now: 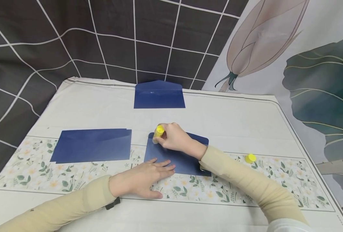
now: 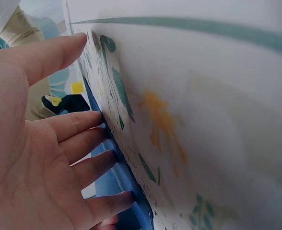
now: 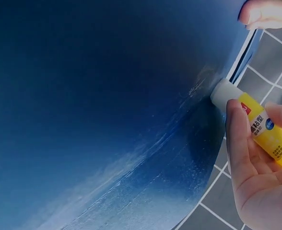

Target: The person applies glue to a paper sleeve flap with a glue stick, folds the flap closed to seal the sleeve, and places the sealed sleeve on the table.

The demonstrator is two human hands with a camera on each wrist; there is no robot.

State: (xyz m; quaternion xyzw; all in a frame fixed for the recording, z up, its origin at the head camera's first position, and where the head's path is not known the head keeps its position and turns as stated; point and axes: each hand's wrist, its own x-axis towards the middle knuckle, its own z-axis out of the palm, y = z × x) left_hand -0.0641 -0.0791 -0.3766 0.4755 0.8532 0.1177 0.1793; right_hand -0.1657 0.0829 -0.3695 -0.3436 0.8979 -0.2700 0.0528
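Note:
My right hand [image 1: 175,138] grips a yellow glue stick [image 1: 159,131] near the upper left corner of a dark blue envelope [image 1: 183,159]. In the right wrist view the white tip of the glue stick [image 3: 270,132] touches the envelope [image 3: 83,96] by its flap fold, where whitish smears show. With fingers spread and straight, my left hand [image 1: 145,178] rests its fingertips on the envelope's lower left edge. The left wrist view shows that hand [image 2: 50,158] from the palm side, holding nothing. A yellow cap [image 1: 250,158] stands on the cloth to the right.
Blue envelopes lie in an overlapping stack [image 1: 93,145] on the left. Another blue envelope [image 1: 159,96], flap up, lies at the table's back edge. A white tablecloth [image 1: 101,106] with a floral band covers the table. Dark gridded fabric [image 1: 107,38] hangs behind.

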